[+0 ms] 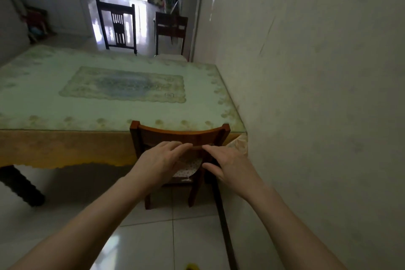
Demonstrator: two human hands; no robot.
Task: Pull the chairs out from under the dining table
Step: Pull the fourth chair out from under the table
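We reach both bare arms forward and slightly inward, forearms rising from the lower corners toward the middle. Our left hand is palm down, fingers stretched forward and loosely spread, the tips angled to the right. Our right hand is also palm down, its fingers pointing left toward the other hand, thumb hanging lower and apart from them. The fingertips of the two hands come near each other without touching. Neither grip is closed; both hands look open and relaxed, wrists nearly straight.
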